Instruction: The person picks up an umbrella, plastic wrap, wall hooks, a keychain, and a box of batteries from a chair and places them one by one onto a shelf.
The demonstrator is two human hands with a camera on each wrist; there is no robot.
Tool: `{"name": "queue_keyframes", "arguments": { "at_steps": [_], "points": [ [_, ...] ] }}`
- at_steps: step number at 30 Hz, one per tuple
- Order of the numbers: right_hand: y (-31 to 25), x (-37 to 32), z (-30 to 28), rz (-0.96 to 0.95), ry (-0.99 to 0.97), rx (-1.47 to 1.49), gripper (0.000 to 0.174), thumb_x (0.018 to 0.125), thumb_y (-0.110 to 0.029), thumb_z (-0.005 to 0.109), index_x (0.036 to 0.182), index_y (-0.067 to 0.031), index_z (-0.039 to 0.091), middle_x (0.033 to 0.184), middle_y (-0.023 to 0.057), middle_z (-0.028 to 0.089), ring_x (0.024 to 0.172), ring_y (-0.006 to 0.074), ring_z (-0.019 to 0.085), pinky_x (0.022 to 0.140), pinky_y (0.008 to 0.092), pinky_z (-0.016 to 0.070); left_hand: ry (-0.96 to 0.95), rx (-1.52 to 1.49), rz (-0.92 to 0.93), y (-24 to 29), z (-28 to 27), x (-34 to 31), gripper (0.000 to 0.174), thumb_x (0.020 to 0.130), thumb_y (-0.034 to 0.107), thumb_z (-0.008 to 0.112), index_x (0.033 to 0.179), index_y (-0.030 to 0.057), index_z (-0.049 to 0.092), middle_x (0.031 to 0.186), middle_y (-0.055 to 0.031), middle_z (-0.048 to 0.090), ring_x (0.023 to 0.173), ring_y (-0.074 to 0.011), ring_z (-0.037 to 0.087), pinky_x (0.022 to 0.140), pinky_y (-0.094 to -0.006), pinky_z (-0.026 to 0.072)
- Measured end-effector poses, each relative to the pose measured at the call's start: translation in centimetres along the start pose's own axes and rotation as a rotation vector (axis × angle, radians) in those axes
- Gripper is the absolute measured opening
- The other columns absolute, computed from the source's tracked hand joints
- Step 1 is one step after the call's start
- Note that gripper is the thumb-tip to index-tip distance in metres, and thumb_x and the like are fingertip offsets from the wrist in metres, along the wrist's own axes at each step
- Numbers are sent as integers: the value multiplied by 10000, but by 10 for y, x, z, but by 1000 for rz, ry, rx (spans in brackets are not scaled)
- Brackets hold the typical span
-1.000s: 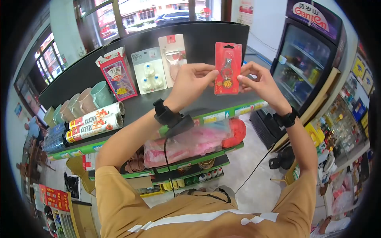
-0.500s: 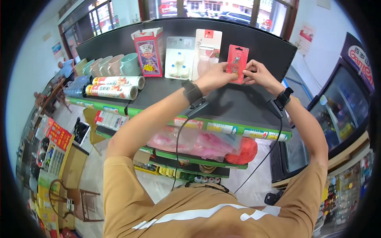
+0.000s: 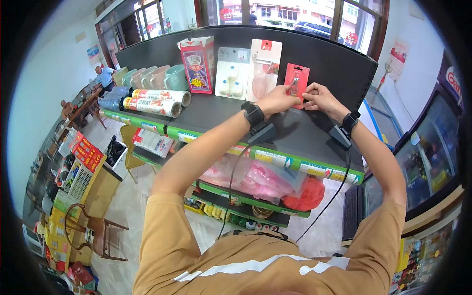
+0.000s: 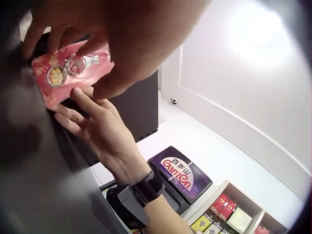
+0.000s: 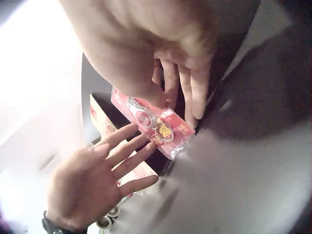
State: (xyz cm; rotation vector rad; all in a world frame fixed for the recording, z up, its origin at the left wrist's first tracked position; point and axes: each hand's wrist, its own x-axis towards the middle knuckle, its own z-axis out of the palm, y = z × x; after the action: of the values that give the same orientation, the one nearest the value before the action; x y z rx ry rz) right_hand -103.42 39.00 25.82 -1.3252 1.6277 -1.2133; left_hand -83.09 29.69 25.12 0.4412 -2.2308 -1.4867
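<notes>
A red blister-carded keychain [image 3: 298, 73], with a silver metal piece, a ring and a round gold charm, stands nearly upright on the black top shelf [image 3: 314, 130]. My right hand [image 3: 325, 102] pinches its right edge; in the left wrist view the thumb lies at the front of the card [image 4: 44, 73]. From the other side my left hand [image 3: 276, 102] reaches in. Its fingers [image 5: 127, 158] are spread and fairly straight in the right wrist view, tips right at the card's front. Just left of the keychain stands a white card pack [image 3: 265, 54] with a pink oval item.
Further left are a white-and-grey hook pack [image 3: 232, 73], a red-purple box [image 3: 198, 66], pastel mugs [image 3: 175, 78] and two film rolls [image 3: 152, 104]. A black back panel [image 3: 339, 66] rises behind. Pink bagged goods [image 3: 260, 179] lie below; a drinks fridge [image 3: 432, 152] stands right.
The keychain pack has gone from being held up in front of me to standing on the shelf beside the white pack. Both hands moved forward with it, and the head view turned right-to-left.
</notes>
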Motion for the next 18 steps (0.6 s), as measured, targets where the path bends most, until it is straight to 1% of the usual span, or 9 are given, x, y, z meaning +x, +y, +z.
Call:
{"name": "queue_keyframes", "arguments": {
  "at_steps": [3,6,9,12,15,18],
  "points": [
    [3,5,1,-2,-13,12,150,1000,-132,619,1075,-47,522,1048,80,650,883,170,726,726,252,606,-9,-2,17,2,0,2,562,910,210,686,1405,0,522,1036,-47,664,823,-84,598,688,-250,490],
    [5,11,0,-12,-27,26,159,999,-133,621,1079,-41,521,1060,88,650,881,176,728,726,253,609,67,-2,-29,5,3,-1,535,898,207,684,1364,-14,541,1000,-49,662,820,-85,599,677,-247,486],
    [5,12,3,-17,-26,30,167,995,-134,624,1080,-33,521,1061,93,649,881,182,728,723,254,611,35,-40,-46,6,2,-2,520,897,217,690,1339,-19,548,1002,-56,665,827,-89,606,674,-246,488],
    [7,15,3,-32,-17,22,188,984,-140,633,1096,-31,528,1059,94,652,883,184,727,725,254,610,101,2,-7,-5,6,8,538,897,215,695,1356,-17,536,1029,-66,669,838,-98,617,684,-246,489],
    [5,12,6,-10,13,-2,224,966,-151,651,1120,-29,544,1058,99,658,886,176,721,730,251,606,53,-29,-63,-3,4,5,555,895,213,707,1364,-18,519,1068,-76,665,862,-106,627,702,-243,492],
    [3,11,8,17,26,-18,260,953,-164,667,1146,-22,566,1058,104,669,889,159,711,738,240,599,56,-3,-52,-3,3,5,560,893,215,719,1355,-24,511,1104,-88,660,894,-113,633,724,-241,495]
  ]
}}
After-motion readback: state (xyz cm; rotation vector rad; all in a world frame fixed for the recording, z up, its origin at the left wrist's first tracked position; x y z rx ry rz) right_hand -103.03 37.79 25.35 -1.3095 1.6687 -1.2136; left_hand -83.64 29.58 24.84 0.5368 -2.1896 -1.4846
